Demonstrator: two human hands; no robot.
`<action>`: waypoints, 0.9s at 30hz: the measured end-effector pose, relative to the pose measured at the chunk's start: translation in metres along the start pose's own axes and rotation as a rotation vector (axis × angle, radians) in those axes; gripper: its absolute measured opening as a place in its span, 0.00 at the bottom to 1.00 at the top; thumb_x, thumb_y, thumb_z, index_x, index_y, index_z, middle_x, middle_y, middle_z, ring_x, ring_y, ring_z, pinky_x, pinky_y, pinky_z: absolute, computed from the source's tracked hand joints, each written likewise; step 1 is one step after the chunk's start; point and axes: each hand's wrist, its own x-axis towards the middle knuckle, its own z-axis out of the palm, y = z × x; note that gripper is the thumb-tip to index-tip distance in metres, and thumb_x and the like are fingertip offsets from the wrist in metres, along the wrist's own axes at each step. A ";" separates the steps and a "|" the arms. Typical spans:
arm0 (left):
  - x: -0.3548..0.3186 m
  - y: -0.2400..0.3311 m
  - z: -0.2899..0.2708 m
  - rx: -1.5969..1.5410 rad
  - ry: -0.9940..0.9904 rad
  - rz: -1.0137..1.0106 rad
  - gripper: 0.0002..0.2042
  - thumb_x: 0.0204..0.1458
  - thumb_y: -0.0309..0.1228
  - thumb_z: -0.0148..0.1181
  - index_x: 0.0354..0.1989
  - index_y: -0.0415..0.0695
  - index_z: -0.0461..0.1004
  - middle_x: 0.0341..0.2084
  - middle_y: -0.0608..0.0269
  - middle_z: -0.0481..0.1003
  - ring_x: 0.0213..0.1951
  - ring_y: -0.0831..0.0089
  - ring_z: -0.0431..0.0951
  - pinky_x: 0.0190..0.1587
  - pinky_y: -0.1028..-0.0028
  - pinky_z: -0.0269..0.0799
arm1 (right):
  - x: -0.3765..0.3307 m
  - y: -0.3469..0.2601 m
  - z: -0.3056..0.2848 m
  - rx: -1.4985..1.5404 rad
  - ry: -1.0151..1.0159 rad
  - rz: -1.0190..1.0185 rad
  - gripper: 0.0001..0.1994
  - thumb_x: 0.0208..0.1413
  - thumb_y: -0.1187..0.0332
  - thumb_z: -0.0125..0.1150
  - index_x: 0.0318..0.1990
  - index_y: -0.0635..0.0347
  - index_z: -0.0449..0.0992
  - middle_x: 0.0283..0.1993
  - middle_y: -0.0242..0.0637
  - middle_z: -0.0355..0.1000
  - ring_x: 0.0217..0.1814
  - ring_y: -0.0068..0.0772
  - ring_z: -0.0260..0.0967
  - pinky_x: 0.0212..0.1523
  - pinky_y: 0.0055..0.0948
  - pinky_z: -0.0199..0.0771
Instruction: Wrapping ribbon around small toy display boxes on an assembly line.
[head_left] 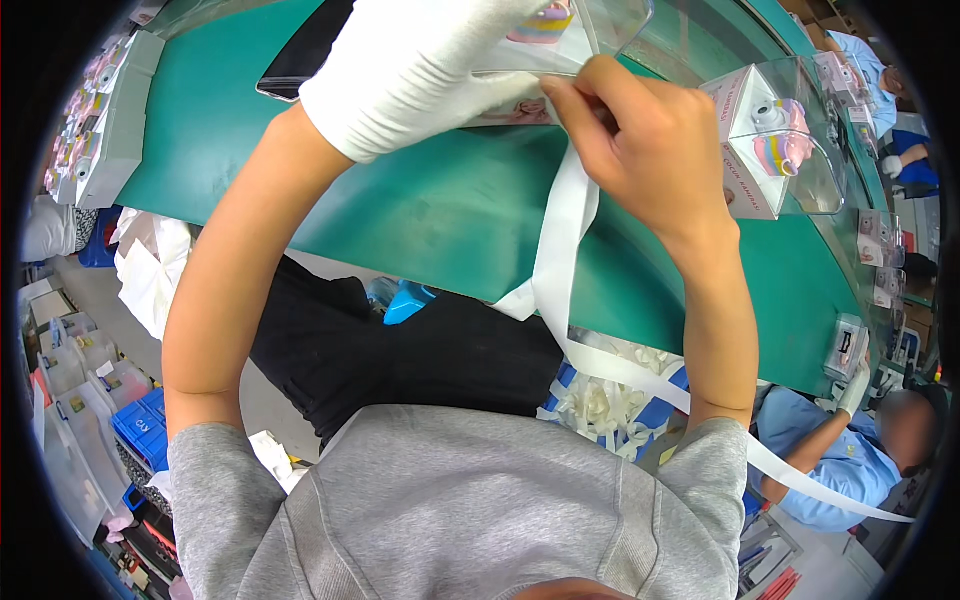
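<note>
In a white glove, my left hand (415, 75) grips a small box (560, 52) with a clear plastic cover at the far edge of view. Its thumb lies along the box's lower edge. Pastel rainbow colours show inside the box, which is partly cut off. My right hand (650, 140), bare, has thumb and forefinger pinched together at the box's near edge. A long white strip (560, 235) comes out from under this hand, hangs over the table edge and trails off to the lower right. The exact spot between the fingertips is hidden.
On the green table (420, 220) a similar white box (755, 150) with a toy camera stands at right. A black flat object (305, 55) lies far left, near stacked boxes (95, 120). Below sits a blue bin (615, 400) of strip scraps. A co-worker (830, 450) sits at right.
</note>
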 end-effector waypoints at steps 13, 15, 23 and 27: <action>0.022 0.042 -0.012 0.124 -0.021 -0.258 0.35 0.47 0.28 0.69 0.68 0.47 0.66 0.47 0.43 0.79 0.49 0.43 0.79 0.54 0.51 0.74 | -0.065 0.008 0.017 1.040 -0.208 0.399 0.05 0.63 0.73 0.63 0.38 0.66 0.77 0.25 0.28 0.73 0.24 0.12 0.63 0.24 0.20 0.59; -0.015 0.031 -0.021 -0.050 -0.148 -0.551 0.50 0.42 0.28 0.78 0.73 0.38 0.52 0.68 0.49 0.60 0.63 0.56 0.70 0.62 0.59 0.71 | -0.069 0.009 0.025 1.175 -0.155 0.442 0.05 0.63 0.72 0.63 0.37 0.65 0.77 0.23 0.26 0.71 0.24 0.11 0.60 0.24 0.20 0.58; -0.049 0.019 -0.013 -0.630 -0.324 -1.323 0.44 0.52 0.30 0.72 0.75 0.42 0.51 0.62 0.55 0.69 0.62 0.67 0.71 0.63 0.66 0.69 | -0.071 0.008 0.035 0.744 0.032 0.208 0.07 0.57 0.69 0.67 0.28 0.56 0.76 0.15 0.26 0.63 0.16 0.27 0.55 0.46 0.33 0.62; -0.033 0.017 0.023 -0.713 -0.408 -1.145 0.46 0.53 0.29 0.70 0.77 0.43 0.46 0.65 0.53 0.66 0.62 0.67 0.70 0.63 0.68 0.69 | -0.080 0.001 0.039 0.602 0.047 0.047 0.08 0.55 0.67 0.66 0.27 0.54 0.75 0.17 0.33 0.68 0.17 0.42 0.66 0.22 0.39 0.64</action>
